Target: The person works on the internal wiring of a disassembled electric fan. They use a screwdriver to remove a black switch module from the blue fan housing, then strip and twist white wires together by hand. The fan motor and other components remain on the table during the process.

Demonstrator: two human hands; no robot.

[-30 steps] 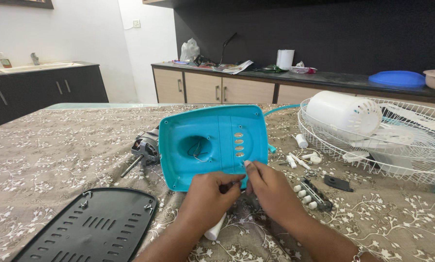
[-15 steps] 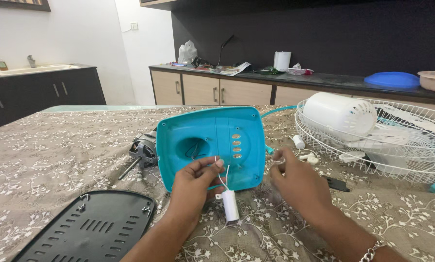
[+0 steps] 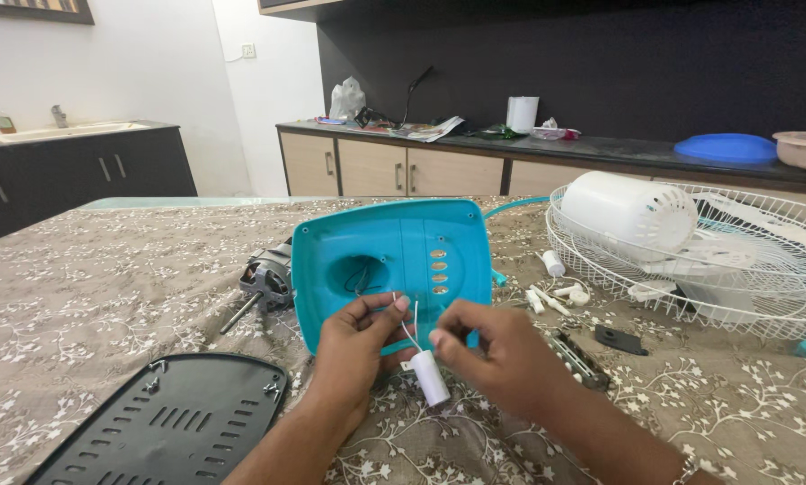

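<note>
While the teal plastic housing (image 3: 394, 269) stands tilted up on the floral tablecloth (image 3: 88, 296), both hands work just in front of its lower edge. The left hand (image 3: 354, 346) has its thumb and forefinger pinched together on 2 thin white wires (image 3: 409, 325) that rise toward the housing's round opening. The right hand (image 3: 493, 355) is closed on the small white cylindrical capacitor (image 3: 430, 377), its fingertips gripping the top end where the wires join, so the cylinder hangs slanted below the housing, between the 2 hands and just above the cloth. Left of the housing, touching its side, lies a dark electric motor (image 3: 264, 280) with its metal shaft pointing down-left. Below and left of the housing sits a black vented base plate (image 3: 165, 427), near the left forearm. Right of the housing lie a few small white plastic parts (image 3: 551, 292), a black switch strip (image 3: 580, 357) and a small black piece (image 3: 620, 339). Farther right of the housing rests a white wire fan guard (image 3: 690, 269) holding a white motor cover (image 3: 628, 214).
</note>
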